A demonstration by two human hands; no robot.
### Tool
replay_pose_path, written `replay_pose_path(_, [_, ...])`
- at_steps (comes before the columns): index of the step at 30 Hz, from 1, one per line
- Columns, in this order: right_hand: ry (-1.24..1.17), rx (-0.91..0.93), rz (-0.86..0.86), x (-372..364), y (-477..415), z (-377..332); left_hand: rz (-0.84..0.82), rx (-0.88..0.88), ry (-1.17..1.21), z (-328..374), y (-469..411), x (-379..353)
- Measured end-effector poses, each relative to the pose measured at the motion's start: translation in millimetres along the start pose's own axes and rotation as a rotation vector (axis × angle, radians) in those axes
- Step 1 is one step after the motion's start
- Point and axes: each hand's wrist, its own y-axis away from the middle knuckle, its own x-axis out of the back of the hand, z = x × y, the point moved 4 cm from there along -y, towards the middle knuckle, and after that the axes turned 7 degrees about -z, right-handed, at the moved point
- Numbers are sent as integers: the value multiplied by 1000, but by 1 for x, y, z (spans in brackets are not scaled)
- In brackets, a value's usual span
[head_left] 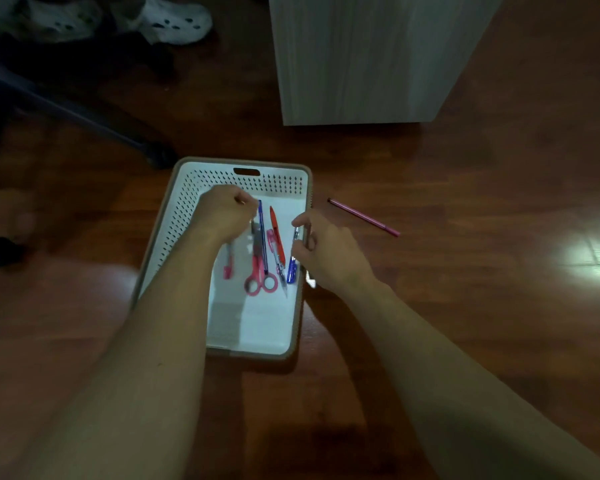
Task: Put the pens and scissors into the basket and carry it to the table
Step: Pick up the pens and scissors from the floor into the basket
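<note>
A white basket (pixel 187 216) with a tan rim stands on the wooden floor. Inside it lie pink-handled scissors (pixel 258 271), a blue pen (pixel 263 237), a red pen (pixel 277 233), a clear pink pen (pixel 278 265), a second blue pen (pixel 292 270) and a pink pen (pixel 228 268) partly under my left wrist. My left hand (pixel 222 213) hovers over the basket with its fingers curled at the scissor tips; I cannot tell whether it grips them. My right hand (pixel 326 251) is at the basket's right wall, thumb and fingers apart. A magenta pen (pixel 364 217) lies on the floor to the right of the basket.
A pale wooden cabinet (pixel 361 64) stands on the floor beyond the basket. White clogs (pixel 177 22) and a dark chair base (pixel 84 116) are at the far left. Bare floor lies to the right, with a light glare (pixel 589 252).
</note>
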Motion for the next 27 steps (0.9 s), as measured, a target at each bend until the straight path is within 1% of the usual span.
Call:
replay_pose_path(2, [-42,-11,29,7,-1,10,203,-79,27,-7,1,14])
replay_pose_path(3, [-57,-20,45,11,-2,16,310,-92,-1,-13,1,20])
replay_pose_path(4, [-65,-21,51,17,-2,20,377,-75,-35,-21,3,24])
replay_pose_path(5, [-69,-24,46,21,-2,25,405,-40,-71,-27,3,25])
replay_pose_path(7, [-97,-2,64,31,-3,32,393,2,-114,-37,3,22])
replay_pose_path(10, [-90,48,221,47,-4,42,376,27,-147,-42,4,15])
replay_pose_path(12, [-33,3,322,54,-8,60,369,-10,-96,-51,5,13])
replay_pose_path(13, [18,-40,336,57,-10,72,369,-50,-69,-55,6,11])
replay_pose_path(14, [75,-88,308,59,-11,84,366,-77,-53,-59,8,11])
replay_pose_path(17, [215,-245,126,51,-12,113,379,-93,-35,-68,9,15])
replay_pose_path(18, [243,-270,108,48,-8,121,382,-88,-28,-69,9,13])
replay_pose_path(23, [307,-329,324,49,6,135,400,-108,-22,-71,7,16])
replay_pose_path(25, [260,-374,338,55,7,137,395,-110,-19,-70,5,15])
replay_pose_path(27, [146,-416,336,61,6,137,390,-101,0,-70,4,15])
